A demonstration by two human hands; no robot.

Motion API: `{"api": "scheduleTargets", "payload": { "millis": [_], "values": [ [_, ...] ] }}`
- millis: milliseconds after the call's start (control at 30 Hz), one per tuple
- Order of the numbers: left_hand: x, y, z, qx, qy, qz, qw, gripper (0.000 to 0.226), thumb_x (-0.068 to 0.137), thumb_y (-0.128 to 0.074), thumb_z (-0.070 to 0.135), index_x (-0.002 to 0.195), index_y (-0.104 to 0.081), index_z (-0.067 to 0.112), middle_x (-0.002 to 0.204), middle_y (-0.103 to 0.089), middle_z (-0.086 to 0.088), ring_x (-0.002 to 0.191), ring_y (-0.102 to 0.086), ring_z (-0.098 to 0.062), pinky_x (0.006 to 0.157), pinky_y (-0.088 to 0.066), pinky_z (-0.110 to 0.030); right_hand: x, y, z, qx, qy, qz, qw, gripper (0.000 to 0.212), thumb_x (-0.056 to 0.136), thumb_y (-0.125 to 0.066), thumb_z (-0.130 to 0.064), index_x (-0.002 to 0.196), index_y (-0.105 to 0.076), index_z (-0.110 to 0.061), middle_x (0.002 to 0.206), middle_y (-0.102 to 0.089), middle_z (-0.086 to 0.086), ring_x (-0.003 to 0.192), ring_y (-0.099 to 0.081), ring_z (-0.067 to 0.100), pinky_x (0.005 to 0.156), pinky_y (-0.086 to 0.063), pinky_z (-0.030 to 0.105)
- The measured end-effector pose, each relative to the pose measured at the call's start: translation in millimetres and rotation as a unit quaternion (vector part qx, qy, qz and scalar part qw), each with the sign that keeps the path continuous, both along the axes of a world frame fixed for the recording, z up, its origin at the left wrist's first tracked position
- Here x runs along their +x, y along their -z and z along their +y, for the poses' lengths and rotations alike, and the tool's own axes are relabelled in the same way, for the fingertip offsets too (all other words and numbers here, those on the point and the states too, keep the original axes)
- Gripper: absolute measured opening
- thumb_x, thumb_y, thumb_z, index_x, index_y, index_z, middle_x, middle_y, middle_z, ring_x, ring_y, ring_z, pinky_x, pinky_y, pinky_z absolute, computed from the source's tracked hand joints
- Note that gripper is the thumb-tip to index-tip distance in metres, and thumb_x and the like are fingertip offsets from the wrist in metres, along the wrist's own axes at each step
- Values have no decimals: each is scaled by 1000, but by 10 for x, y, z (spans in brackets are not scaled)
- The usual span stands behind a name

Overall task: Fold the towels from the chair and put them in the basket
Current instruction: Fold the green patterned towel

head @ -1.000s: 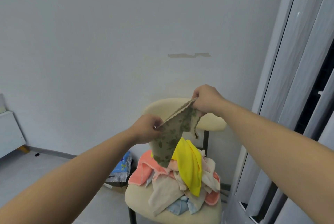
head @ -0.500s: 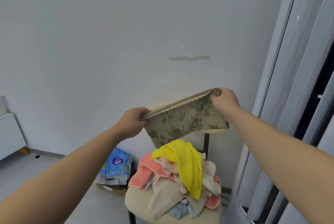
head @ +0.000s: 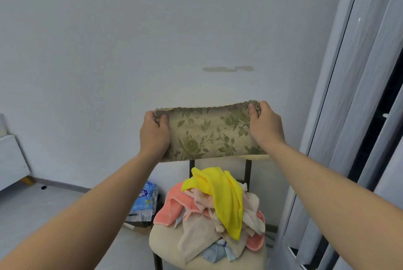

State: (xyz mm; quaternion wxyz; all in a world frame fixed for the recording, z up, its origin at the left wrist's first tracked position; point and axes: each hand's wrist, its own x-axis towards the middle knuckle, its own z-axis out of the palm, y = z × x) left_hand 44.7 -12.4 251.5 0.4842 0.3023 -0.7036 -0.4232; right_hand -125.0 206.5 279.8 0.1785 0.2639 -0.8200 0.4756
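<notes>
Presently, head view, the only view supplied.

Item 1. Beige terry towel printed with olive-green flowers (head: 209, 132), scallop-trimmed along the top edge. It is held up in the air in front of the chair back, stretched into a wide flat band. This is probably to square the edges for the next fold. The cloth looks doubled, though the layers cannot be counted.

Item 2. Left hand (head: 154, 132). It pinches the towel's upper left corner, thumb on the near face and fingers curled behind.

Item 3. Right hand (head: 265, 123). It is clamped likewise on the upper right corner, slightly higher. The two grips pull apart, which keeps the soft pile taut and free of wrinkles.

Item 4. Cream padded chair with a dark metal frame (head: 161, 239), its rounded seat serving as the holding place for unfolded stock.

Item 5. Heap on the seat:
- Bright yellow smooth cloth (head: 226, 200), draped over the top.
- Coral-pink towel with a stitched hem (head: 172, 206).
- Plain beige towel (head: 196, 237), hanging toward the seat front.
- Pale blue piece (head: 214, 252), lowest in the heap.
All are limp, crumpled and not yet folded.

Item 6. Basket: not in view.

Item 7. Blue-and-clear plastic pack (head: 145, 202), on the floor just left of the chair.

Item 8. Pale grey ribbed door panels (head: 349, 117), at the right.
</notes>
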Motion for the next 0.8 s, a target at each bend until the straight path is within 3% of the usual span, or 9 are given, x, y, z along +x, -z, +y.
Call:
{"api": "scheduleTargets", "payload": {
  "millis": [167,267,367,467,533,600,667,733,800],
  "values": [
    [25,64,-105,7,17,-70,997,23,100,-57,36,107,-60,15,90,-66,3,85,-63,-17,77,-49,-36,-67,56,14,-13,19,-62,998,44,104,-49,-45,74,-45,-12,68,-50,3,64,-45,23,55,-33,33],
    [29,104,-119,101,35,-87,991,25,97,-63,34,107,-62,12,101,-70,-9,90,-68,-26,86,-59,-47,-85,112,-9,-12,13,-102,995,45,101,-54,-45,71,-49,-12,67,-53,5,65,-49,25,56,-34,33],
    [77,75,-107,233,96,-118,961,20,97,-67,20,102,-63,1,103,-71,-23,80,-70,-31,70,-63,-49,-157,225,-48,-51,-17,-205,977,37,96,-65,-41,76,-60,-9,82,-67,18,77,-61,26,68,-47,33],
    [141,26,-119,310,154,-118,931,47,96,-68,9,139,-51,-1,118,-67,-27,72,-71,-29,46,-59,-39,-163,271,-25,-83,-64,-323,941,17,93,-72,-23,100,-64,-10,113,-69,22,101,-68,31,90,-58,44],
    [165,6,-169,327,189,-99,920,61,98,-62,-1,152,-38,10,128,-61,-26,80,-70,-29,47,-60,-37,-176,284,19,-77,-81,-357,927,32,96,-67,-15,127,-56,-15,121,-63,17,109,-66,34,89,-58,45],
    [185,-5,-196,336,236,-105,906,51,99,-57,-5,146,-49,13,123,-66,-23,84,-72,-28,53,-61,-34,-163,280,65,-72,-88,-349,930,30,101,-58,-12,128,-53,-23,116,-62,15,104,-68,35,80,-59,45],
    [202,-12,-218,310,255,-131,906,32,99,-56,-4,127,-68,7,116,-72,-20,82,-73,-24,57,-60,-30,-145,268,86,-47,-89,-296,950,21,102,-50,-12,114,-62,-24,113,-67,21,95,-70,38,78,-60,48],
    [199,-17,-259,278,258,-134,915,28,101,-51,-2,112,-75,7,119,-73,-14,88,-72,-22,63,-60,-30,-119,252,87,-7,-92,-230,969,26,103,-46,-10,106,-71,-17,113,-69,24,99,-67,46,84,-57,51],
    [218,-53,-239,249,277,-127,919,27,100,-56,1,117,-75,11,118,-74,-10,96,-71,-22,75,-62,-32,-105,229,100,6,-112,-199,973,26,104,-48,-8,108,-74,-11,109,-72,17,110,-62,47,94,-53,52]
  ]
}}
